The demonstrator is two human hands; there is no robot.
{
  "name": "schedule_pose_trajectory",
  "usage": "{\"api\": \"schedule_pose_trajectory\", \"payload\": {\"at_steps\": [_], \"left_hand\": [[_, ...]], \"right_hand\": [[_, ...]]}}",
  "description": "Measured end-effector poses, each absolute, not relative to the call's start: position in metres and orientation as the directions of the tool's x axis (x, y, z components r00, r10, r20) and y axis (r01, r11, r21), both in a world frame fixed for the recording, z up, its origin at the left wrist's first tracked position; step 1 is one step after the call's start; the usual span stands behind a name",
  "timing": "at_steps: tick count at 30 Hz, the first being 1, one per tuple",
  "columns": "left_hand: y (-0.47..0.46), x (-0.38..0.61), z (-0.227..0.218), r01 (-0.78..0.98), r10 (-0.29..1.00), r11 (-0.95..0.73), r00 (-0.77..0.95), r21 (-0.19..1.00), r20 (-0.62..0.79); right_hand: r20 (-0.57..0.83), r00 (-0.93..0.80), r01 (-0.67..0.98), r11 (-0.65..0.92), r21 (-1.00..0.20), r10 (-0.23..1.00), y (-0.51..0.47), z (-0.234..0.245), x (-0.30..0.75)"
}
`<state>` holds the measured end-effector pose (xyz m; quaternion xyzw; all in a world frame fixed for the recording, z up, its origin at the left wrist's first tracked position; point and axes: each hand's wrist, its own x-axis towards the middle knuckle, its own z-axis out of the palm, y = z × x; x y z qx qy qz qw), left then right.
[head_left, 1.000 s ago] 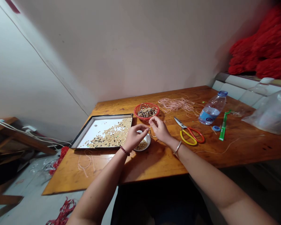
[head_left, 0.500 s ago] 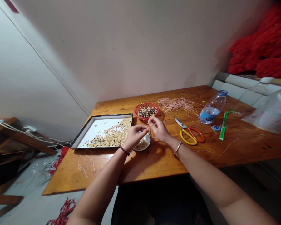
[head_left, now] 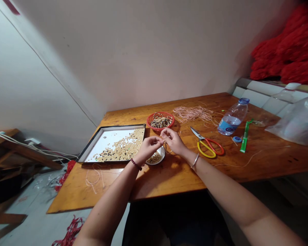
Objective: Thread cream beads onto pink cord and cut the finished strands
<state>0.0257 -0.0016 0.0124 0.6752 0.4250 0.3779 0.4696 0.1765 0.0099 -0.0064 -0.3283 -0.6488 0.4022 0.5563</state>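
Over the white bowl [head_left: 163, 154] of small beads, my left hand [head_left: 149, 147] and my right hand [head_left: 174, 141] meet at their fingertips. Both pinch a thin pale string [head_left: 166, 147], part of which hangs below the fingers. Whether a bead is between the fingertips is too small to tell. To the left, a black-rimmed tray [head_left: 102, 128] holds many cream and dark beads [head_left: 123, 148]. Just behind my hands stands a red basket [head_left: 149, 123] with beaded strands [head_left: 162, 121] in it. My left wrist and hand hide part of the bowl.
Scissors [head_left: 206, 145] with yellow and red handles lie right of my hands. Beyond are a bundle of pink cord [head_left: 192, 113], a water bottle [head_left: 231, 119], a blue cap [head_left: 236, 139] and a green packet [head_left: 244, 138]. Loose thread [head_left: 94, 179] lies near the table's left front.
My right fingertips have shifted slightly left and down, still close to the left ones. My left hand and the things on the table stay where they were.
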Motion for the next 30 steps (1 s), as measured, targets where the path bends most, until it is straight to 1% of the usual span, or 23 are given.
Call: {"api": "schedule_pose_trajectory", "payload": {"at_steps": [4,7,12,16,19,22,24,27,30], "left_hand": [[-0.002,0.026,0.013,0.235,0.932,-0.191,0.348,0.953,0.101],[-0.002,0.026,0.015,0.225,0.941,-0.154,0.331,0.962,0.073],[-0.001,0.024,0.017,0.212,0.957,-0.071,0.29,0.975,0.007],[-0.001,0.022,0.018,0.167,0.961,0.005,0.272,0.986,-0.051],[-0.002,0.021,0.019,0.128,0.959,0.035,0.273,0.991,-0.069],[-0.002,0.022,0.02,0.09,0.964,0.029,0.262,0.996,-0.052],[-0.001,0.022,0.019,0.07,0.968,0.005,0.251,0.998,-0.022],[0.0,0.023,0.018,0.05,0.971,-0.07,0.234,0.996,0.057],[0.0,0.024,0.017,0.087,0.967,-0.165,0.211,0.982,0.144]], "right_hand": [[0.441,-0.162,-0.027,0.443,-0.896,0.883,0.01,-0.005,0.177],[0.417,-0.174,-0.03,0.418,-0.908,0.892,0.009,-0.004,0.177],[0.421,-0.189,-0.038,0.421,-0.906,0.887,0.005,-0.005,0.176],[0.413,-0.188,-0.043,0.413,-0.91,0.891,0.005,-0.005,0.175],[0.383,-0.181,-0.097,0.371,-0.923,0.906,0.008,-0.004,0.176],[0.36,-0.141,-0.171,0.335,-0.926,0.922,0.012,-0.005,0.177],[0.346,-0.104,-0.184,0.324,-0.928,0.932,0.016,-0.007,0.178],[0.324,-0.063,-0.157,0.311,-0.937,0.944,0.019,-0.011,0.179],[0.353,-0.039,-0.11,0.347,-0.931,0.935,0.019,-0.011,0.18]]}}
